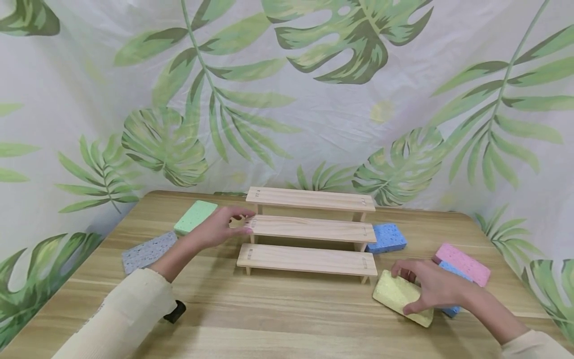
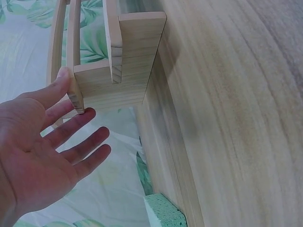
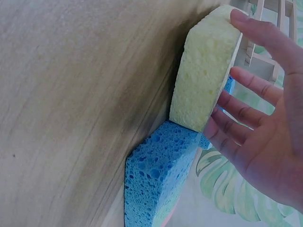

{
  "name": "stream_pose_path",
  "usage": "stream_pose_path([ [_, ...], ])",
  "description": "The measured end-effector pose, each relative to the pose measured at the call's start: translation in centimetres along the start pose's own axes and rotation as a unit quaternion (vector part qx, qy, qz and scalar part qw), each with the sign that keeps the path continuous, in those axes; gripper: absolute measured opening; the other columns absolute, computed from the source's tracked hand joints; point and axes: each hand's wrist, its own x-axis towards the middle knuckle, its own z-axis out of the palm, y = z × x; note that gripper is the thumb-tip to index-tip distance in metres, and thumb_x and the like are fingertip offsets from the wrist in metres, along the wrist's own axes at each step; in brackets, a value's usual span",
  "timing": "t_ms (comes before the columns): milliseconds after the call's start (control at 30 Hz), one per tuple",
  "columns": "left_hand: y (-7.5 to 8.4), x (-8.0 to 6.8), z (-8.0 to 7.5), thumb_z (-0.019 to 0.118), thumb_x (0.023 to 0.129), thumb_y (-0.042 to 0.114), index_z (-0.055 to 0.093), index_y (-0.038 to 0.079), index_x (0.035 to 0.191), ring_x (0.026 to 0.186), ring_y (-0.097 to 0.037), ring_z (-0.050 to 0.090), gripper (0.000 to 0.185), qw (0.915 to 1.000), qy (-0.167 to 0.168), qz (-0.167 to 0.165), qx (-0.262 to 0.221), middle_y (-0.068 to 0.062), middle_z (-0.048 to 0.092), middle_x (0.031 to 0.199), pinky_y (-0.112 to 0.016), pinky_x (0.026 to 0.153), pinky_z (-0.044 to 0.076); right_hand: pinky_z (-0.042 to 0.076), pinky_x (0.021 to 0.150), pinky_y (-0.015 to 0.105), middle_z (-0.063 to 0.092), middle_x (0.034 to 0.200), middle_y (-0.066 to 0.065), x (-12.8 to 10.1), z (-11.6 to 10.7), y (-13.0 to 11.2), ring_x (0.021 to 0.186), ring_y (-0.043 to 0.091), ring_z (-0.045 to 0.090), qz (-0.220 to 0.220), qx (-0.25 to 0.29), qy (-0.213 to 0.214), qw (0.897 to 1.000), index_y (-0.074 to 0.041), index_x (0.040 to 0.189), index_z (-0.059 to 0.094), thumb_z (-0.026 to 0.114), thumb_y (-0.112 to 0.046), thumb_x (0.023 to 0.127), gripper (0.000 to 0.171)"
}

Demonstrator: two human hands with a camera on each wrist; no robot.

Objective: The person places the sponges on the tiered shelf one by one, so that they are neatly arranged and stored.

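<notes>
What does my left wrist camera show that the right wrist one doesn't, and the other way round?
Only the left wrist view shows the left hand, pinching the end of one board, and a green sponge.

Only the right wrist view shows the right hand on a yellow sponge, with blue sponges beyond.

Both show the wooden shelf, though just part of it in the right, plus the table and leafy backdrop.

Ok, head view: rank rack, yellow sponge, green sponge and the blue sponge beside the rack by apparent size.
Rack
Yellow sponge, partly hidden by right hand
Green sponge and blue sponge: too alike to rank
</notes>
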Motion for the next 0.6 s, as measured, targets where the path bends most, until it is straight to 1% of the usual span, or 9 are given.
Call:
stream_pose_path([
  [133, 0.1, 0.0, -0.1, 0.074, 0.098, 0.017, 0.063, -0.006, 0.136, 0.121, -0.046, 0.060, 0.046, 1.0000, -0.004, -0.002, 0.006, -0.024, 0.065, 0.135, -0.061, 0.101, 0.049, 0.054, 0.077, 0.031, 0.065, 0.105, -0.008, 0.0, -0.2, 0.0, 0.093, 0.009, 0.059, -0.008, 0.014, -0.001, 1.000, -0.011, 0.118, 0.064, 0.094, -0.031, 0.075, 0.056],
  [267, 0.2, 0.1, -0.1, 0.073, 0.098, 0.017, 0.063, -0.006, 0.136, 0.120, -0.044, 0.059, 0.045, 0.9999, -0.009, -0.006, 0.010, -0.023, 0.065, 0.135, -0.060, 0.101, 0.049, 0.054, 0.075, 0.030, 0.065, 0.109, -0.007, -0.2, -0.5, -0.1, 0.095, 0.010, 0.059, -0.019, 0.030, -0.003, 0.999, -0.010, 0.121, 0.065, 0.092, -0.029, 0.077, 0.055],
  [467, 0.4, 0.2, -0.3, 0.073, 0.098, 0.016, 0.063, -0.007, 0.135, 0.120, -0.043, 0.059, 0.045, 0.9997, -0.017, -0.014, 0.014, -0.023, 0.065, 0.134, -0.059, 0.102, 0.049, 0.054, 0.072, 0.029, 0.068, 0.114, -0.003, -0.5, -1.2, 0.0, 0.095, 0.011, 0.062, -0.041, 0.043, 0.008, 0.998, -0.009, 0.124, 0.067, 0.093, -0.024, 0.076, 0.057],
  [600, 0.5, 0.3, -0.4, 0.073, 0.098, 0.017, 0.062, -0.008, 0.136, 0.120, -0.043, 0.059, 0.046, 0.9995, -0.021, -0.018, 0.015, -0.024, 0.065, 0.135, -0.059, 0.102, 0.049, 0.054, 0.071, 0.029, 0.068, 0.117, 0.000, -0.6, -1.7, 0.0, 0.096, 0.011, 0.062, -0.053, 0.053, 0.010, 0.997, -0.008, 0.126, 0.067, 0.092, -0.021, 0.077, 0.056],
])
